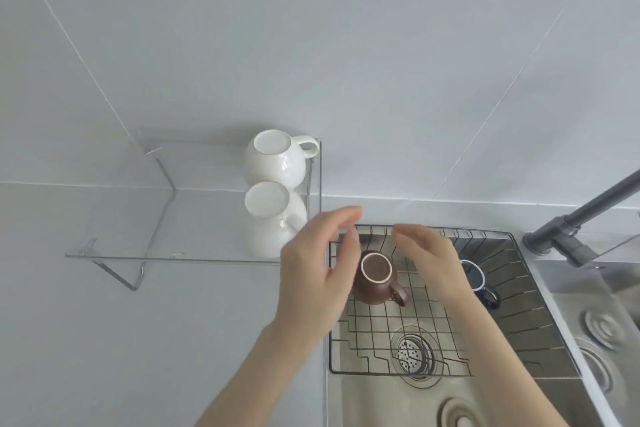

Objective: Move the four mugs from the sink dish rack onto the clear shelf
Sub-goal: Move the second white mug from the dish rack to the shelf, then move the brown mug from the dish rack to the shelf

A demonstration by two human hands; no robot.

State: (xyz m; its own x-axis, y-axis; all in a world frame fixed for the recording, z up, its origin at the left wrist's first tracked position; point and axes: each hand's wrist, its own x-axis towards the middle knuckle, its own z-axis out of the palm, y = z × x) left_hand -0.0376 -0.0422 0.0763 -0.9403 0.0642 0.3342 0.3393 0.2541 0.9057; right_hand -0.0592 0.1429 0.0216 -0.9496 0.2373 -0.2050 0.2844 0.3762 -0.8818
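Both hands, left hand (313,267) and right hand (433,258), hover open-fingered around the upside-down brown mug (375,279) mid-frame; glazed ceramic, probably slick and chippable, so I'd grab the body.

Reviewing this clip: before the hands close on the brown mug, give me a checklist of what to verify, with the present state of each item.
1. Left hand open, empty: ok.
2. Right hand open, empty: ok.
3. Brown mug upside down in the dish rack, hands either side: ok.
4. Clear shelf has free space left of the two white mugs: ok.
5. Dark blue mug clear of the grasp: cannot tell, partly hidden.
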